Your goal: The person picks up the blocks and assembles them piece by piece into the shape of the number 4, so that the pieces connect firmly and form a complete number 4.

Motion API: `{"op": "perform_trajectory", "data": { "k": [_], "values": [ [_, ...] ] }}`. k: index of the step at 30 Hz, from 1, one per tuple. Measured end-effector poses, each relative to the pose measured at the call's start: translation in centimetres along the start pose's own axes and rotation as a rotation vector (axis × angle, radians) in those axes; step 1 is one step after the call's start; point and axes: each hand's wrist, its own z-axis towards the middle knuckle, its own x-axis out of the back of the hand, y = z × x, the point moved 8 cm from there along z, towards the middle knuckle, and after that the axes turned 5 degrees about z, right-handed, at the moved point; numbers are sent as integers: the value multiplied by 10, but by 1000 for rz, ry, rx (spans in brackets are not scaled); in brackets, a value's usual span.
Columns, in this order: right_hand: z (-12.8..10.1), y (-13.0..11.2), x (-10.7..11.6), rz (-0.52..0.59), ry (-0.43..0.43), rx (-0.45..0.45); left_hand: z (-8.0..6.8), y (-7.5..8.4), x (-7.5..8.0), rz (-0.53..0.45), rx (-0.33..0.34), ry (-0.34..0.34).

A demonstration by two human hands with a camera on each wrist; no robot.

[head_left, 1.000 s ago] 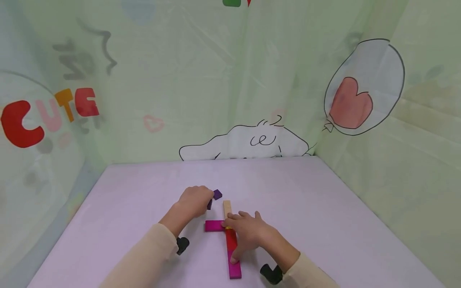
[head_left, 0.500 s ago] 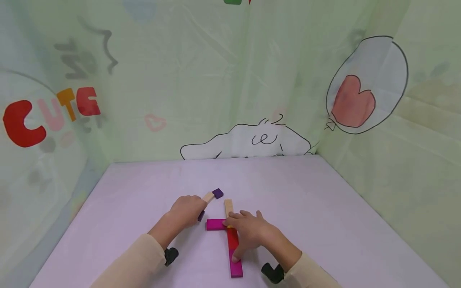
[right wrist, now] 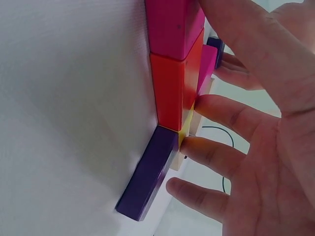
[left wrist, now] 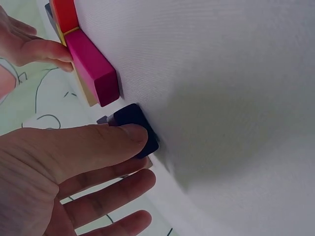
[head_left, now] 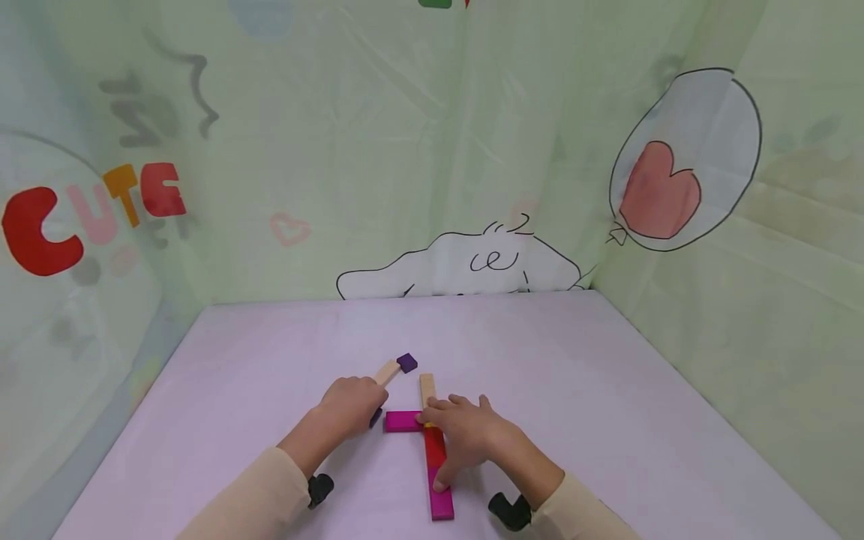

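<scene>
My left hand pinches a dark purple block between thumb and fingers, low over the tabletop. Just beyond it a plain wooden block sticks out, its far end against another dark purple block. My right hand rests with spread fingers on a line of blocks: a wooden one at the far end, a thin yellow piece, a red block and a magenta block nearest me. A second magenta block points left from the line. In the right wrist view, a purple block angles off beside the red one.
The pale lilac tabletop ends at a printed curtain, which rises behind it and on both sides. A black wrist mount shows at the left cuff, another at the right.
My left hand has drawn back toward me and left with the dark purple block, baring the wooden block beyond it. My right hand stays on the line.
</scene>
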Motion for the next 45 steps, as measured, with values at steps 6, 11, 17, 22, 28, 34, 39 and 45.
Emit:
{"op": "perform_trajectory", "data": {
  "k": [6,11,17,22,28,34,39,45],
  "values": [
    [0,0,-1,3,-1,0,0,1,-4,-11,3,-12],
    [0,0,-1,5,2,1,1,0,-4,-24,5,-2],
    [1,0,0,5,1,-1,1,3,-2,-24,-7,-3],
    [1,1,-1,13,-4,-3,0,5,-1,-16,-8,-5],
    [0,2,-1,19,-8,3,2,6,-2,-37,-6,-20],
    [-1,1,1,17,-1,5,5,6,-5,-50,-4,-30],
    [-1,1,1,20,0,10,5,6,-7,-58,-6,-39],
    [0,1,1,25,-1,7,5,7,-5,-76,-17,-29]
  ]
}}
